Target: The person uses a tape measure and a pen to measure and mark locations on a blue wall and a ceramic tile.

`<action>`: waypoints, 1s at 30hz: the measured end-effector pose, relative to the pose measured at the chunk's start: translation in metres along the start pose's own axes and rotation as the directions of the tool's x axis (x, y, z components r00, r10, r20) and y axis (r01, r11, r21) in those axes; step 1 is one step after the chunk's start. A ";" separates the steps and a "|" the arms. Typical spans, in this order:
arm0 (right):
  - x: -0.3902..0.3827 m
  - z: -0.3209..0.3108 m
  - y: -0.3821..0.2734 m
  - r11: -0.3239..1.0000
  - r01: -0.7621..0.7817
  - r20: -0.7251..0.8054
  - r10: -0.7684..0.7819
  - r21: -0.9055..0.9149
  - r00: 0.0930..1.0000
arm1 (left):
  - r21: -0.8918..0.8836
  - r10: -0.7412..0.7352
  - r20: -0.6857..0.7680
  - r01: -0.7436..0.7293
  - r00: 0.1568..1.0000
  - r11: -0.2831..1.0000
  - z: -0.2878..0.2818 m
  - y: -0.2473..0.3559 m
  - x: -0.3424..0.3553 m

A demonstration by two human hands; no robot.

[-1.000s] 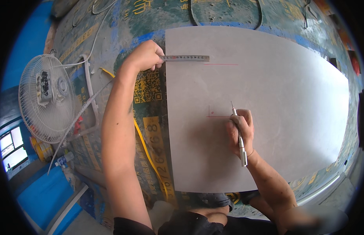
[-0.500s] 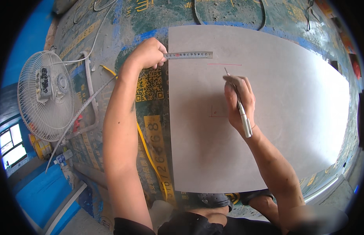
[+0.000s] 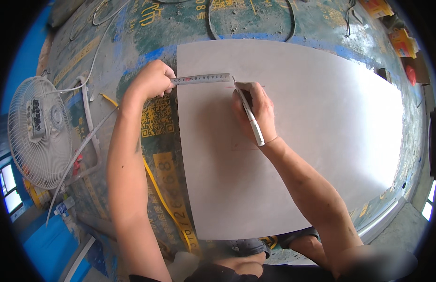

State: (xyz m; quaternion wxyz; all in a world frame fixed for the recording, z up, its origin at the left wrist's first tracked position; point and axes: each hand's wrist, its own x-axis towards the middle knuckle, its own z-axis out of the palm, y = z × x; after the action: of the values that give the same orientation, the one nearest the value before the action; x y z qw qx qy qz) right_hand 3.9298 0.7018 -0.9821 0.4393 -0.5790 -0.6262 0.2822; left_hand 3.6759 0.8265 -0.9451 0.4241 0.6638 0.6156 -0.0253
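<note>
A large, pale grey flat sheet (image 3: 321, 117) lies before me on the floor. My left hand (image 3: 153, 80) is closed on one end of a steel ruler (image 3: 204, 79), just off the sheet's left edge. The ruler reaches rightward across the sheet's upper left part. Between the fingers of my right hand (image 3: 262, 113) is a slim white marker pen (image 3: 255, 127), its tip pointing away from me near the ruler's free end. A short red line (image 3: 229, 87) runs beside the pen tip, partly covered by my hand. Nearer to me is a faint corner-shaped red mark (image 3: 233, 148).
The sheet rests on a dusty green printed covering (image 3: 175, 28). At left stands a white-caged fan (image 3: 42, 131), with a yellow cable (image 3: 154, 176) near my left arm. Dark cable loops (image 3: 293, 23) lie beyond the sheet; yellow-and-red buckets (image 3: 402, 43) stand far right.
My right hand has brought the pen left and closer to the ruler's free end. The whole view has shifted, so the sheet and fan appear further left and slightly lower.
</note>
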 end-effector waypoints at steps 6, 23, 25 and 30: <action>0.008 0.006 0.006 0.999 0.017 0.004 -0.017 -0.035 1.000 | -0.053 -0.025 -0.023 0.023 0.999 0.998 0.002 0.000 -0.001; 0.018 0.010 0.005 0.998 0.036 0.018 -0.036 -0.043 0.999 | -0.053 -0.039 -0.039 0.037 0.998 0.998 -0.004 -0.002 0.011; 0.020 0.010 0.006 0.999 0.011 0.025 -0.010 -0.045 1.000 | -0.056 -0.039 -0.024 0.038 0.999 0.998 -0.004 0.000 0.013; 0.019 0.006 0.005 0.999 0.012 0.041 -0.010 -0.047 0.999 | -0.045 -0.044 -0.008 0.044 0.999 0.998 -0.003 0.003 0.008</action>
State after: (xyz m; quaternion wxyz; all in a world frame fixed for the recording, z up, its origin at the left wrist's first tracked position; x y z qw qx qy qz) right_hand 3.9278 0.7218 -0.9848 0.4144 -0.5798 -0.6447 0.2765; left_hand 3.6786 0.8354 -0.9464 0.4357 0.6403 0.6324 -0.0178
